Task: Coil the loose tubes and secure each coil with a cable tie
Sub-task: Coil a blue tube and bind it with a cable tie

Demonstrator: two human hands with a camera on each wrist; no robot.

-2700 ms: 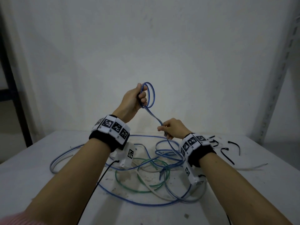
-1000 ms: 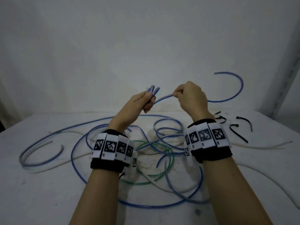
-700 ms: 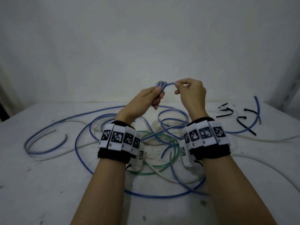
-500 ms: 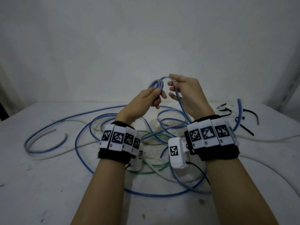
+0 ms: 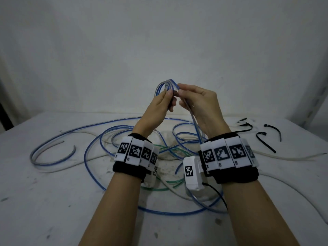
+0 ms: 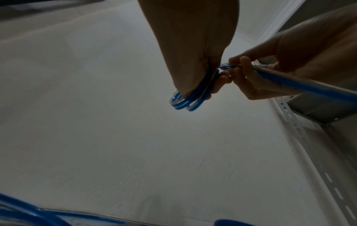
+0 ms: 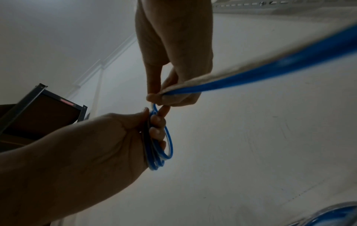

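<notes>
On the far left of the table [image 5: 44, 201], loose loops of blue tube [image 5: 53, 148] and a pale tube [image 5: 58, 168] lie spread out, curving toward the middle. A green tube [image 5: 159, 189] lies tangled under them near the centre, between the two forearms.

The left hand [image 5: 158, 107] is raised above the table in front of the wall [image 5: 159, 41]. Its fingers and thumb are curled round a small coil [image 5: 166, 84] of the blue tube, several turns bunched together. The left wrist view shows the turns [image 6: 185, 102] sticking out below the palm, pinched against it. The right wrist view shows the same coil [image 7: 160, 152] from the other side, with the left fingertips [image 7: 157, 120] pressing it into the palm.

Just beside it, fingertips nearly touching, the right hand [image 5: 202, 105] pinches the running length of blue tube at the top of the coil, thumb and forefinger closed on it. From that pinch the tube [image 5: 195, 125] drops along the right palm and wrist to the tangle on the table. In the right wrist view that length [image 7: 251, 76] runs close past the lens, blurred.

Both wrists wear black bands [image 5: 236, 173] with white marker tiles.

To the far right, a few black ties [image 5: 266, 144] lie on the table, apart from the tubes, with another pale tube [image 5: 292, 158] just beyond them. A slotted shelf post [image 6: 328, 175] stands at the right edge.
</notes>
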